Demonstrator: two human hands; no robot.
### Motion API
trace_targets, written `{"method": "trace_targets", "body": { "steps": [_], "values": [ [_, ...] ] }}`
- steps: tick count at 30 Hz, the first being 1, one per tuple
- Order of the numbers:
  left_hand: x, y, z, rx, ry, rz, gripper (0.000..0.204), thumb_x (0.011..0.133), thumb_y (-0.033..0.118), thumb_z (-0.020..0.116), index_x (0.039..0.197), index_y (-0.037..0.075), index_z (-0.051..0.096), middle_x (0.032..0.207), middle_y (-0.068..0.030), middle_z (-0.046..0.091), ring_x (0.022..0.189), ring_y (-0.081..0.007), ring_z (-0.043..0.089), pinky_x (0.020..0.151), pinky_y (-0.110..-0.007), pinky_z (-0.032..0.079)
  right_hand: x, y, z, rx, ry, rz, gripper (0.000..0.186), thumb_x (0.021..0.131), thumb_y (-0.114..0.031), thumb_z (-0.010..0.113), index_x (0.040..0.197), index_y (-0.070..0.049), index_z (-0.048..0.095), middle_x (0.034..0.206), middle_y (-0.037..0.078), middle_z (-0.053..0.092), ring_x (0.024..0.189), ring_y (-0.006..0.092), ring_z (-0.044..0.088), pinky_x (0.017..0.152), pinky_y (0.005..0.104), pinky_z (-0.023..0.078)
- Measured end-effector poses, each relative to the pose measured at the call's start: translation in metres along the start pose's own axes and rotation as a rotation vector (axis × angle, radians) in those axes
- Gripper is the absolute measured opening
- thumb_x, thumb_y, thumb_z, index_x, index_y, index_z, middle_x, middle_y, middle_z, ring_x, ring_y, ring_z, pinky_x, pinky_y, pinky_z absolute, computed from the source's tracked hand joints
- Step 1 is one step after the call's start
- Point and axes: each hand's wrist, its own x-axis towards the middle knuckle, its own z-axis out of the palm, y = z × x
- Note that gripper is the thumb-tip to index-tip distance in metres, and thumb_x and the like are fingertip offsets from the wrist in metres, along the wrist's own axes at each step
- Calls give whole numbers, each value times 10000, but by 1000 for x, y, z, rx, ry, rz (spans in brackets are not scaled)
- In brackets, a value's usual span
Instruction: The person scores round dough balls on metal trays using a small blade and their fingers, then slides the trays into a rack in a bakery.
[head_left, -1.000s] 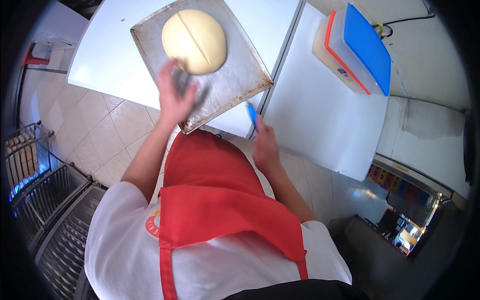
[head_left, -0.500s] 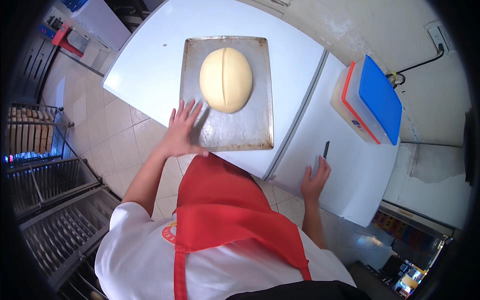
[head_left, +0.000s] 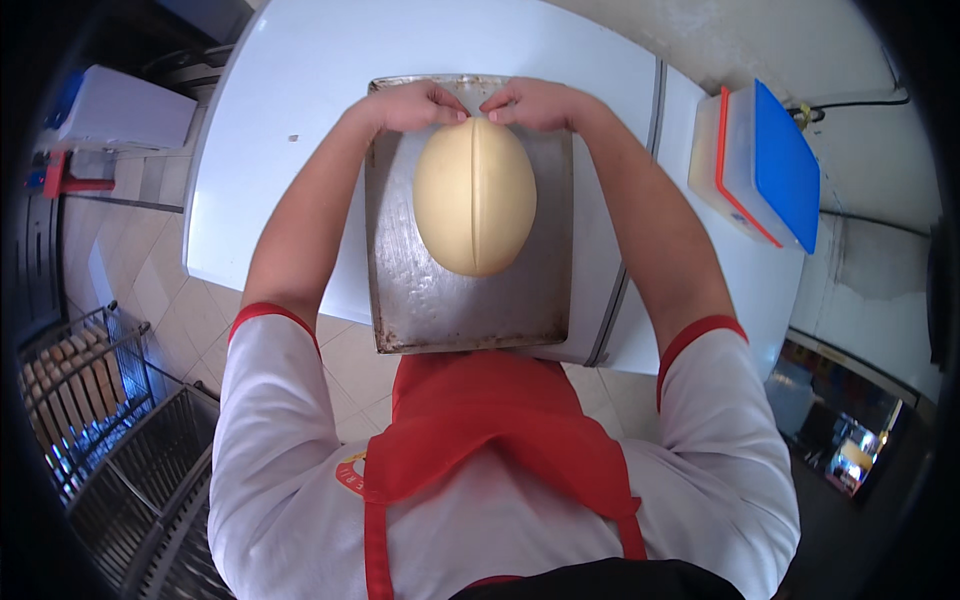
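My left hand (head_left: pixel 430 107) and my right hand (head_left: pixel 513 106) meet at the far end of a pale, oval dough (head_left: pixel 472 205), fingers curled and fingertips pinched on its edge at either side of a long lengthwise slit. The dough rests on a worn, rectangular metal baking tray (head_left: pixel 400 315), which lies on a white counter top (head_left: pixel 260 100). The blade seen earlier is out of sight now.
At the right stands a clear plastic container (head_left: pixel 762 165) with a blue lid and orange rim. Wire racks (head_left: pixel 140 480), one holding bread loaves (head_left: pixel 70 380), are at the lower left. A white appliance (head_left: pixel 130 105) stands upper left, a cable along the right wall.
The blade left my right hand on the right counter half a second ago. Both hands have since moved forward to the dough's far end, where their fingers have closed on it.
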Motion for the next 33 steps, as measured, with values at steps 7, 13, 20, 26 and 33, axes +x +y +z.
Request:
{"method": "trace_targets", "body": {
  "steps": [7, 13, 20, 26, 33],
  "values": [
    [29, -10, -13, 57, -161, 77, 294, 914, 231, 770, 1111, 12, 772, 982, -74, 762, 955, -165, 659, 952, -333, 486, 17, -10, -4, -85, -151, -36, 376, 953, -304, 699, 1190, -13, 736, 1021, 96, 731, 1028, 231, 665, 926, 376, 504],
    [29, -23, -3, -1, -54, 126, 286, 935, 238, 773, 1052, -23, 765, 853, -32, 703, 818, -123, 604, 781, -312, 494, 14, -8, 17, -215, 95, -78, 271, 928, -237, 714, 1048, 6, 737, 917, 133, 718, 830, 223, 634, 761, 390, 506],
    [-6, -16, -9, -16, 188, 191, 378, 901, 299, 794, 1165, 29, 776, 896, -85, 687, 806, -199, 632, 755, -362, 509, -24, -13, 17, -23, 319, -133, 336, 910, -239, 738, 1181, -42, 736, 934, 78, 605, 862, 216, 582, 794, 364, 494],
    [-25, 7, 18, 249, 188, 192, 326, 864, 191, 823, 1114, -11, 770, 888, -83, 651, 798, -173, 610, 733, -343, 483, -33, -23, 30, -277, 221, -105, 354, 890, -275, 743, 1155, -41, 748, 940, 124, 669, 870, 280, 640, 791, 407, 512],
    [-42, 20, 49, 312, 485, 226, 240, 890, 151, 780, 1050, -26, 757, 861, -95, 634, 697, -200, 602, 681, -359, 497, -34, -19, 51, -232, 376, -93, 294, 899, -237, 700, 1118, -49, 759, 976, 168, 745, 912, 344, 705, 803, 475, 534]
  ]
}}
